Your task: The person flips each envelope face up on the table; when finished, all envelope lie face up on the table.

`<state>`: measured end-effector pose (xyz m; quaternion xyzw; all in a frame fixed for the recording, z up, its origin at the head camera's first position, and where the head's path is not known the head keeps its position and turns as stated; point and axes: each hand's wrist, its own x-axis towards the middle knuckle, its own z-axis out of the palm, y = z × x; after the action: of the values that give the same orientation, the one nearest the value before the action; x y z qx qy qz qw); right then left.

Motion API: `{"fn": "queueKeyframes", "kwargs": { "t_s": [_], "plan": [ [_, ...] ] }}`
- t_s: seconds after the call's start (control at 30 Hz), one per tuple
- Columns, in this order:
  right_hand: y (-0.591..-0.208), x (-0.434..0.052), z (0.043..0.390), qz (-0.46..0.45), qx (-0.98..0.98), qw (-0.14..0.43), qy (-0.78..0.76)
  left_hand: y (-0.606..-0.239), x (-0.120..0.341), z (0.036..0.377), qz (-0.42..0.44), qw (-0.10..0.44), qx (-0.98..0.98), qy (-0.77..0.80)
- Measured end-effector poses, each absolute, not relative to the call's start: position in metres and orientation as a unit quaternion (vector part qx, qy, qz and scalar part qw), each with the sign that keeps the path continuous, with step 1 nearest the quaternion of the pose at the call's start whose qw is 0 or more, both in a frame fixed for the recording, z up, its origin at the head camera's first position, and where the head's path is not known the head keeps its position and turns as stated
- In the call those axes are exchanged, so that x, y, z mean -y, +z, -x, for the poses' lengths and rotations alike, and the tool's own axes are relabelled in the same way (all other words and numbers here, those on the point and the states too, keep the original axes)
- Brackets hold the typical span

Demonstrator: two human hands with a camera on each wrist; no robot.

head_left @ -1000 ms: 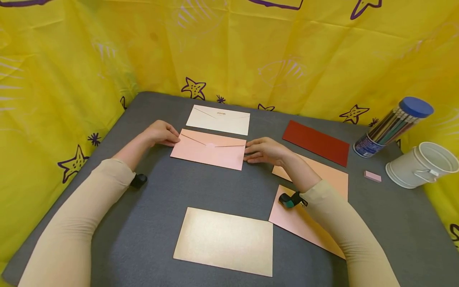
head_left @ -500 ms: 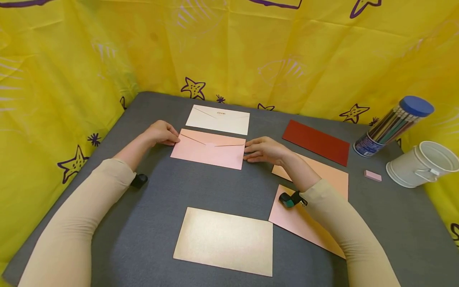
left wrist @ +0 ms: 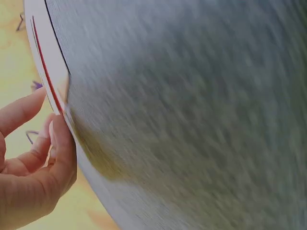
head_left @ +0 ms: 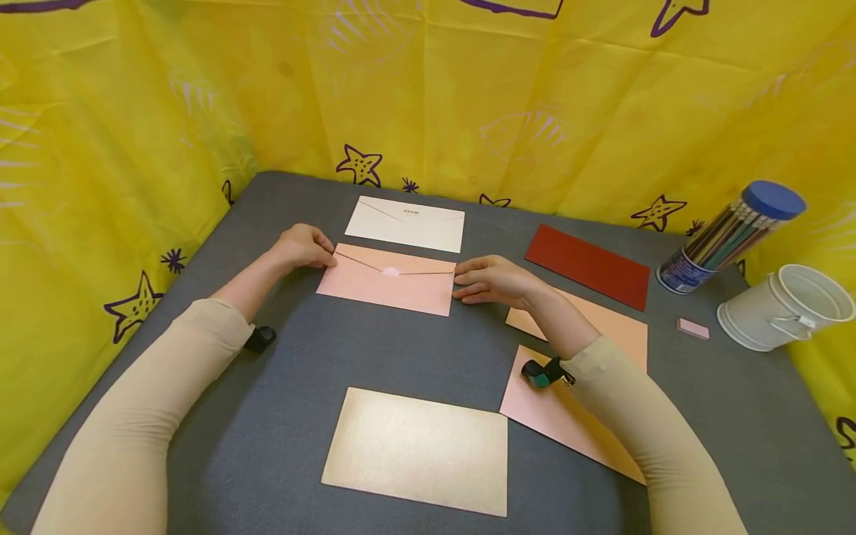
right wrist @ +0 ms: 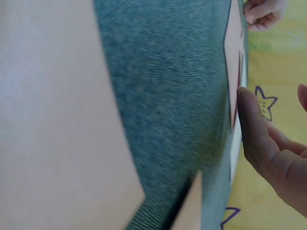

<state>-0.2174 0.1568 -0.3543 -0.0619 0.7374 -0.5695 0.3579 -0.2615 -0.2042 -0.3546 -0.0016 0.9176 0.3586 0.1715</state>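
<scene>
A pink envelope (head_left: 374, 293) with a pointed flap and a small round pale seal lies on the dark grey table, flap side up. At its left edge my left hand (head_left: 304, 247) has curled fingers, and thumb and forefinger appear to pinch the corner. A thin red line runs along the envelope's edge (left wrist: 42, 62) in the left wrist view. My right hand (head_left: 495, 282) touches the right edge with fairly straight fingers. In the right wrist view, one fingertip (right wrist: 245, 98) of it meets that edge. Just behind lies a white envelope (head_left: 404, 224) with small print on the flap.
A cream envelope (head_left: 417, 449) lies in front. Under my right forearm are a peach envelope (head_left: 615, 327) and another pink one (head_left: 568, 416). To the right stand a red envelope (head_left: 588, 266), a pink eraser (head_left: 692, 328), a pencil tub (head_left: 729, 234) and a white metal mug (head_left: 769, 319).
The pink envelope's upper edge has shifted slightly toward me, and its flap line and seal stand out more. Both hands stay at its two side edges.
</scene>
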Motion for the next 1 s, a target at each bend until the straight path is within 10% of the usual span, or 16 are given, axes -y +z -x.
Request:
{"fn": "queueKeyframes", "kwargs": {
  "t_s": [0.23, 1.0],
  "plan": [
    [-0.345, -0.160, 0.212, 0.103, -0.754, 0.349, -0.547, -0.353, 0.168, 0.253, -0.075, 0.123, -0.933, 0.330],
    [-0.341, -0.176, 0.162, 0.196, -0.780, 0.395, -0.444, -0.354, 0.061, 0.142, -0.442, 0.272, -0.810, 0.272]
  ]
}}
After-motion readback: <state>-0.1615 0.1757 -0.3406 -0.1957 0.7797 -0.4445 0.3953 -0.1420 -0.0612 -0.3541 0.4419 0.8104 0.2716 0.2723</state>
